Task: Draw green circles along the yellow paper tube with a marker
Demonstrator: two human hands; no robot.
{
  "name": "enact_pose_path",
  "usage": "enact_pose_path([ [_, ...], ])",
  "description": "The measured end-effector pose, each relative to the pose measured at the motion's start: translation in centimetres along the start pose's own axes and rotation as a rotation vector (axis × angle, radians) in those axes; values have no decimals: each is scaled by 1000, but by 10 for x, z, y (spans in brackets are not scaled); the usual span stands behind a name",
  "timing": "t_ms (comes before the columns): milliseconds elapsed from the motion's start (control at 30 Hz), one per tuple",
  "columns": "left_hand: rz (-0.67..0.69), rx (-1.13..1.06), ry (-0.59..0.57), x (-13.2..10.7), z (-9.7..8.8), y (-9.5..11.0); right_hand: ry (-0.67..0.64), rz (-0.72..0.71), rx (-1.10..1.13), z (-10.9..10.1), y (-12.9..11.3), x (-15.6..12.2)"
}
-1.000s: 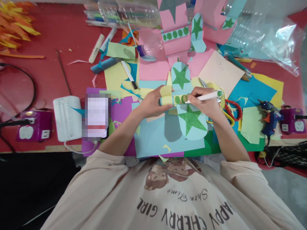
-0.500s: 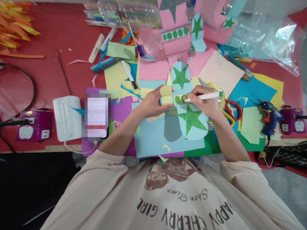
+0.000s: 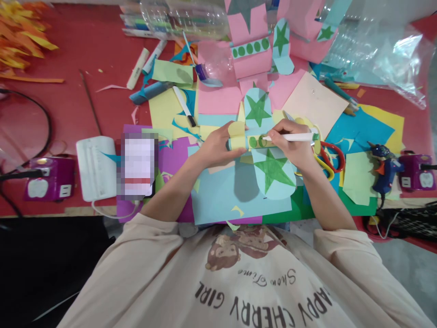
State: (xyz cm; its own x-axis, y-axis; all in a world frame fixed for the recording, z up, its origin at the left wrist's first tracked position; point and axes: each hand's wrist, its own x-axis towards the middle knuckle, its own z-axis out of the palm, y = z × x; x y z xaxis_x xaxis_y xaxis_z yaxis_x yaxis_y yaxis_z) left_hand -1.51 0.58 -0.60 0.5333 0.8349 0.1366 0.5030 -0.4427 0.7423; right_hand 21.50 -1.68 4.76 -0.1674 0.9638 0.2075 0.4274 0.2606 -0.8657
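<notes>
A white marker with a green end is pinched in my right hand, its tip on a narrow yellow paper strip. The strip bears one filled green circle and, under the tip, a second that is partly coloured. My left hand grips the left end of the paper piece by a yellow rounded flap, thumb along the lower edge. Light blue paper with green stars spreads above and below the strip. A light blue sheet lies underneath.
Red-handled scissors lie beside my right wrist. A glue gun stands to the right. Further left are a phone and a white box. Pink paper shapes, loose markers and a clear plastic bottle sit at the back.
My right hand has shifted the marker slightly; its barrel now lies a little flatter. The second circle's outline shows more. My left hand keeps its place.
</notes>
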Motion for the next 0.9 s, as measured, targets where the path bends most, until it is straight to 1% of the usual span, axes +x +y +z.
enact_pose_path([
  [367, 27, -19, 7, -1, 0, -2, 56, -16, -10, 1, 4, -1],
  [700, 25, -27, 7, 0, 0, -1, -25, -21, 83, -1, 1, 2],
  [900, 32, -27, 23, -1, 1, -3, -64, -21, 51, -2, -1, 2],
])
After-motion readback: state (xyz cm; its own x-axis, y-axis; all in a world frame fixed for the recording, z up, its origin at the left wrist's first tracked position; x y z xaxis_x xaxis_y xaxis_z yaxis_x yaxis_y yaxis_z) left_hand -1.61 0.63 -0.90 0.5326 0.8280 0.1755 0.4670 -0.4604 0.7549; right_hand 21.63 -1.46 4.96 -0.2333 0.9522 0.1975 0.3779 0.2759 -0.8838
